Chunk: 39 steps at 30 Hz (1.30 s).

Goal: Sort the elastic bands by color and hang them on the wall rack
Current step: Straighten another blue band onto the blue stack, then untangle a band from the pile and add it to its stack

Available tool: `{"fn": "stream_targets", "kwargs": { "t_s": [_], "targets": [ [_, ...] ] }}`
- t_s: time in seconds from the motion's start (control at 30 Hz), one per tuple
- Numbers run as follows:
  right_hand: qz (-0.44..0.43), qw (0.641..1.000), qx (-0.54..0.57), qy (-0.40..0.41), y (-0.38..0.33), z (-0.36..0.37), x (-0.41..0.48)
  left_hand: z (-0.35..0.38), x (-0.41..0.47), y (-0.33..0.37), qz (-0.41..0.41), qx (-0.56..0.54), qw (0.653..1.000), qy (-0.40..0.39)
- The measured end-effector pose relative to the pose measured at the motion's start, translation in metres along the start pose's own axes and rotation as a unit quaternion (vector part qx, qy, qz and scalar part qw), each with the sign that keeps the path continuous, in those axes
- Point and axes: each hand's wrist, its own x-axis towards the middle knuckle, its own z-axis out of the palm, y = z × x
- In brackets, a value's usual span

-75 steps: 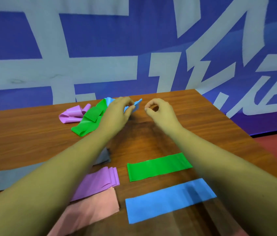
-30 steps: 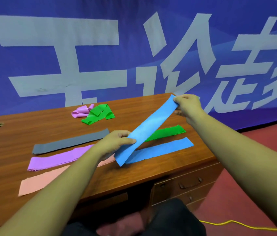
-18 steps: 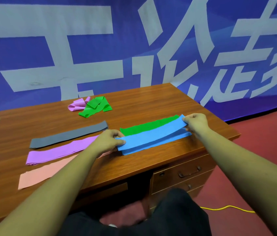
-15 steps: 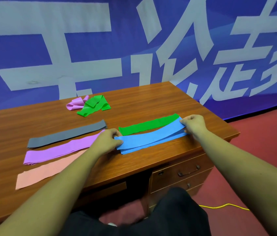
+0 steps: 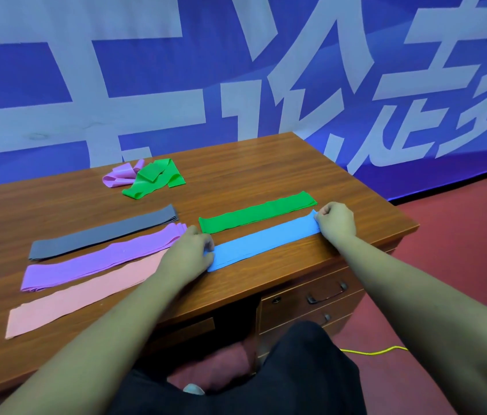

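Note:
A blue band (image 5: 263,242) lies flat on the wooden desk (image 5: 254,166), stacked on another blue one. My left hand (image 5: 190,253) pinches its left end and my right hand (image 5: 336,221) pinches its right end. Behind it lies a flat green band (image 5: 257,215). To the left lie a grey stack (image 5: 104,232), a purple stack (image 5: 101,259) and a pink band (image 5: 83,290). A crumpled green band (image 5: 154,179) and a crumpled purple band (image 5: 119,176) sit at the back of the desk. No rack is in view.
A blue banner with white characters (image 5: 236,70) stands behind the desk. Desk drawers with handles (image 5: 324,295) are below the front edge on the right. Red floor (image 5: 461,250) with a yellow cable (image 5: 374,351) lies to the right. My dark-clothed knee (image 5: 296,369) is under the desk.
Both hands unfolded the blue band from the back pile, stretched it in the air, then lowered it flat onto the other blue band near the front edge.

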Motion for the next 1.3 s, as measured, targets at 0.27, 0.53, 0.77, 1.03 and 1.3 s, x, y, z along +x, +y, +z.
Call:
{"fn": "stream_targets", "kwargs": {
  "t_s": [0.27,0.53,0.77,1.03,1.3],
  "targets": [
    [-0.162,0.983,-0.088,0.012,-0.038,0.015,-0.010,-0.020,0.019,-0.007,0.023,0.000,0.998,0.054],
    [-0.248,0.959,-0.073,-0.114,-0.155,0.066,-0.017,-0.063,0.069,-0.087,-0.111,-0.005,0.987,0.113],
    [-0.274,0.944,-0.080,-0.164,-0.218,0.150,-0.007,-0.073,0.103,-0.155,-0.194,-0.005,0.974,0.120],
    [-0.337,0.916,-0.071,-0.205,-0.280,0.239,0.017,-0.065,0.145,-0.229,-0.176,-0.031,0.977,0.116],
    [-0.364,0.899,0.007,-0.243,-0.308,0.291,0.011,-0.074,0.152,-0.242,-0.088,-0.084,0.980,0.157]
  ]
}}
